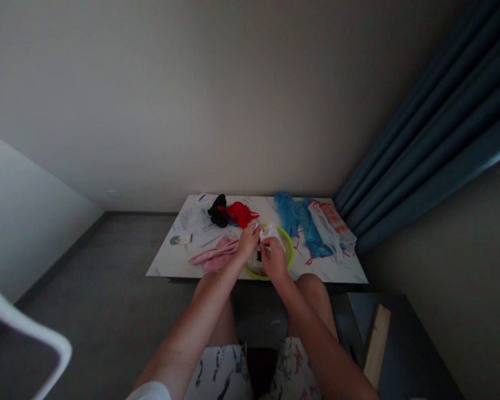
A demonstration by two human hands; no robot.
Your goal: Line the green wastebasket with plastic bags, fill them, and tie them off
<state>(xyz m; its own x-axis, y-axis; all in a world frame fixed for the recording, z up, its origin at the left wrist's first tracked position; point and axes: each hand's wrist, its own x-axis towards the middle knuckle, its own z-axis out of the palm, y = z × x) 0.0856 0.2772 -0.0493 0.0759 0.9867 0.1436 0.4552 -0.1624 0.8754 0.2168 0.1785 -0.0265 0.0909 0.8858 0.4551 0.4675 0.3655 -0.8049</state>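
Just below the frame's centre, the left hand (249,240) and right hand (275,258) pinch a thin white item (270,230) in narrowed fingers, seemingly to steady it from both sides, over a yellow-green basket (292,253) probably placed near the knees (315,288) for easy reach.

Finish of the rectangular, marble-look white tabletop (165,268): white, veined in grey. I record a round, mesh-sided basket with a lime-yellow rim (291,256), and a crumpled, filmy white sheet (271,230) in plain white. The soft, folded pink cloth (218,255) is pale; the bunched red cloth (239,213), vivid; the bunched black cloth (219,212), deep black. Translucent blue plastic bags (287,215) show red drawstrings (310,260); a flat white plastic bag (334,218) bears orange print. Loose white fabric shorts (223,369) carry scattered dark, green and reddish figures. The long, pleated curtain (425,125) is slate blue.
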